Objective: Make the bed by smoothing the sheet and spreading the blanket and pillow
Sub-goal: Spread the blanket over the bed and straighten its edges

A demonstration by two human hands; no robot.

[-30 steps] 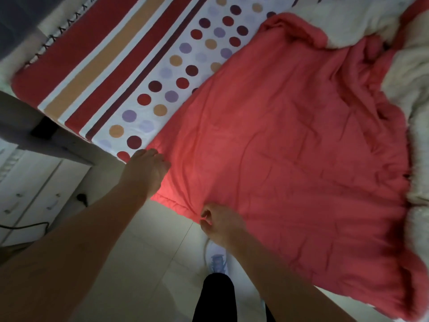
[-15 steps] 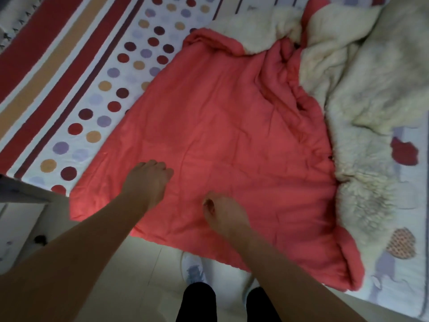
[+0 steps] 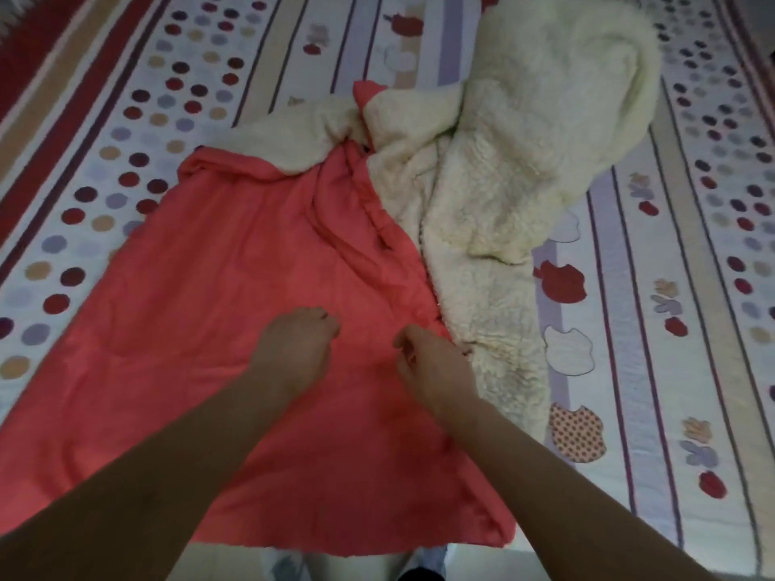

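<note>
While both hands work above the bed, the sheet (image 3: pixel 126 132) at far left shows broad red and tan stripes, then rows of maroon, lilac and tan dots. Next comes the blanket (image 3: pixel 209 329), lying across the middle of the mattress; its long axis runs diagonally from the near left corner to the far right. The coral face is up and fairly flat at the near-left end, and its near hem hangs past the bed edge above a strip of pale floor (image 3: pixel 235 566).

The left hand (image 3: pixel 293 350) lies knuckles-up on the coral face, fingers curled under the palm; whether they grip cloth cannot be told. Just beside it, the right hand (image 3: pixel 436 366) sits at the line where coral meets cream, thumb and forefinger drawn together and the other fingers bent; a pinch on the fabric cannot be confirmed.

Right of the hands, the fleece underside (image 3: pixel 524 161) is turned up and bunched in a heap pointing to the far right. Beyond it the sheet carries thin purple stripes and apple-shaped patches.

Compared with half a second earlier, both hands are farther in from the near hem and farther right, and the view has swung right.
</note>
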